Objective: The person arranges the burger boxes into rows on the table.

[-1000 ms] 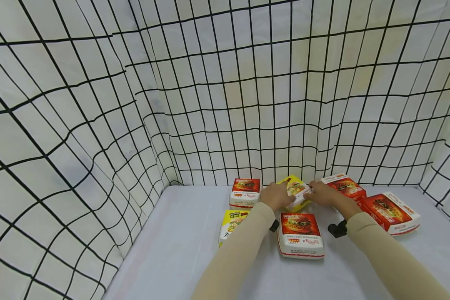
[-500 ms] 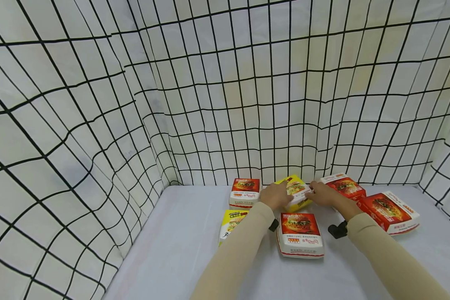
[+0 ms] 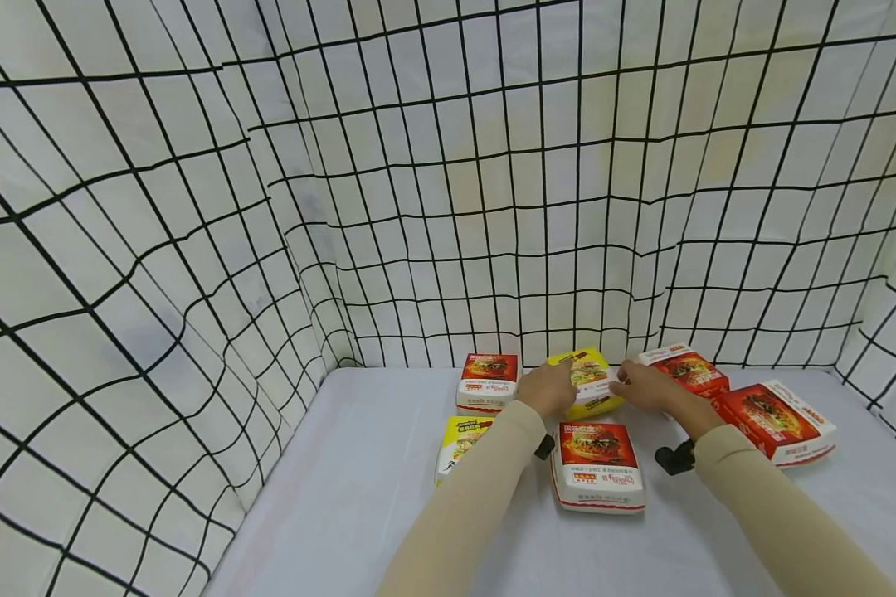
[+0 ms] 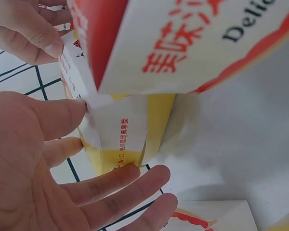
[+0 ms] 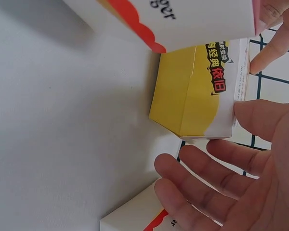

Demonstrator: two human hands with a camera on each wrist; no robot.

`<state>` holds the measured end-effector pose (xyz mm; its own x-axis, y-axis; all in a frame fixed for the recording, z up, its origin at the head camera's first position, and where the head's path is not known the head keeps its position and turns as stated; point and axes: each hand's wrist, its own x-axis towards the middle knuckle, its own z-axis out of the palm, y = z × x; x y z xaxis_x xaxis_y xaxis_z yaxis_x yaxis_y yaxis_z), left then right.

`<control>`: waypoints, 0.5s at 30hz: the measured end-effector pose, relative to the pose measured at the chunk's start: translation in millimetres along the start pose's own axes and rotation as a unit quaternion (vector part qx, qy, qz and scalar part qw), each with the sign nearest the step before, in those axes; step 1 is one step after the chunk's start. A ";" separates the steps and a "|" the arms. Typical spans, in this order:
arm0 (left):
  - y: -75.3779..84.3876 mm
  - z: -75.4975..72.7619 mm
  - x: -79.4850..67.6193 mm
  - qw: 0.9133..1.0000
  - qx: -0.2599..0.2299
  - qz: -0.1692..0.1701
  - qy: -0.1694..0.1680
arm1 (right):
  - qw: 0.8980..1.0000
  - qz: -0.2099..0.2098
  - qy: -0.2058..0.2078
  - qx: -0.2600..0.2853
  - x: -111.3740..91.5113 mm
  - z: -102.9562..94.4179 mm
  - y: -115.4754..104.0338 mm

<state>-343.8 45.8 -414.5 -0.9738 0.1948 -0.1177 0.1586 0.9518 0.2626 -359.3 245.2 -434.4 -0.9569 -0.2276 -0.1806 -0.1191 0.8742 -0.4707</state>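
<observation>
A yellow and white burger box (image 3: pixel 591 378) lies at the back of the table between both hands. My left hand (image 3: pixel 548 390) is at its left side; in the left wrist view the thumb (image 4: pixel 62 115) touches the box's edge and the other fingers spread fairly straight alongside. On the right side, my right hand (image 3: pixel 644 386) touches the box with its thumb (image 5: pixel 255 115), the remaining fingers loosely extended at the corner. A red and white burger box (image 3: pixel 597 468) sits in front, between the forearms.
Left of the hands are a red box (image 3: pixel 488 384) and a yellow box (image 3: pixel 463 439), partly hidden by the left sleeve. Two more red boxes, one at the back (image 3: pixel 685 370) and one nearer (image 3: pixel 776 421), lie to the right. Black netting (image 3: pixel 493 232) over white cloth surrounds the table.
The yellow box between the hands has turned slightly and sits straighter. Both hands stay at its sides with only small shifts. The other boxes have not moved.
</observation>
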 end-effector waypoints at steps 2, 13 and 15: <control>-0.7 0.2 0.7 1.000 -0.004 0.001 -0.001 | 1.000 0.000 0.001 0.000 -0.8 -0.5 -0.5; -2.3 1.6 1.5 1.000 0.008 -0.003 0.014 | 1.000 0.007 0.022 0.010 1.7 3.2 1.3; -2.1 1.1 0.3 1.000 0.012 -0.007 0.018 | 1.000 0.012 0.025 0.014 2.8 4.0 2.4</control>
<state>-344.2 44.1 -416.2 -0.9809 0.1739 -0.0870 0.1491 0.9597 0.2381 -361.1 245.0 -439.5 -0.9712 -0.1855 -0.1492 -0.0902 0.8667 -0.4905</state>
